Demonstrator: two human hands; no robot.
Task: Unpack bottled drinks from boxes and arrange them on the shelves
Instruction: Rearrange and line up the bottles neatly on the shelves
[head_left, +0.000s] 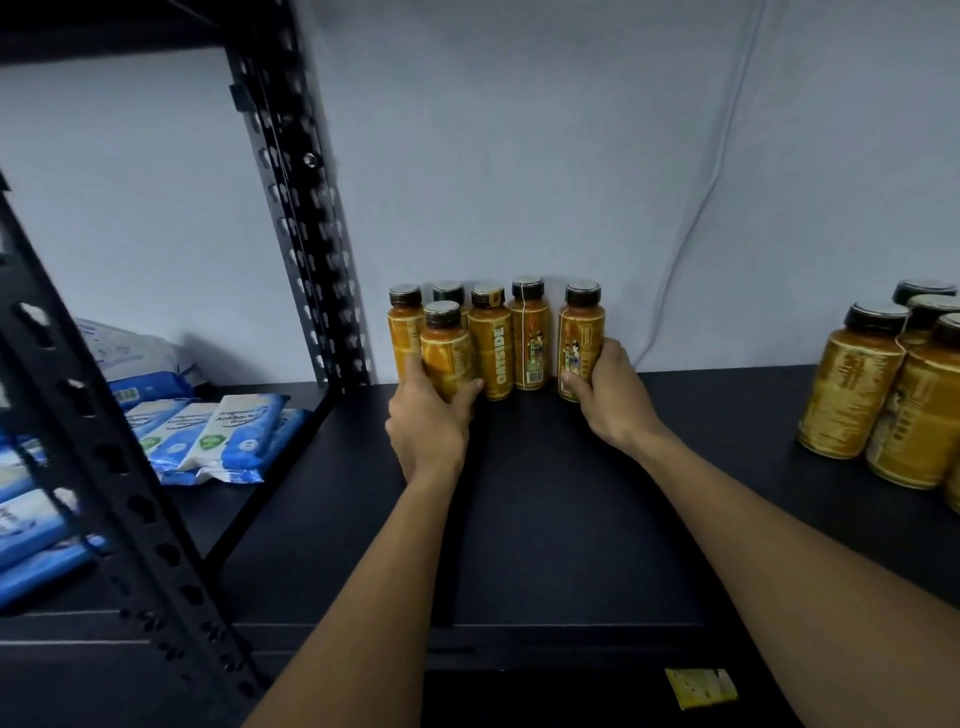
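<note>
Both arms reach forward over a dark shelf (545, 519) to a cluster of six orange bottled drinks standing upright against the pale wall. The left hand (426, 421) is wrapped around the front-left bottle (445, 348), fingers curled on its label, while the right hand (610, 397) grips the rightmost bottle (581, 338) from its right side — both bottles stand on the shelf. Between them stands a bottle marked OATSIDE (491, 343). A second group of bottles (852, 379) stands well apart at the right. Beyond the black perforated upright (306, 208), blue wipe packs (234, 431) lie on the neighbouring shelf — a white cable (711, 182) hangs down the wall.
</note>
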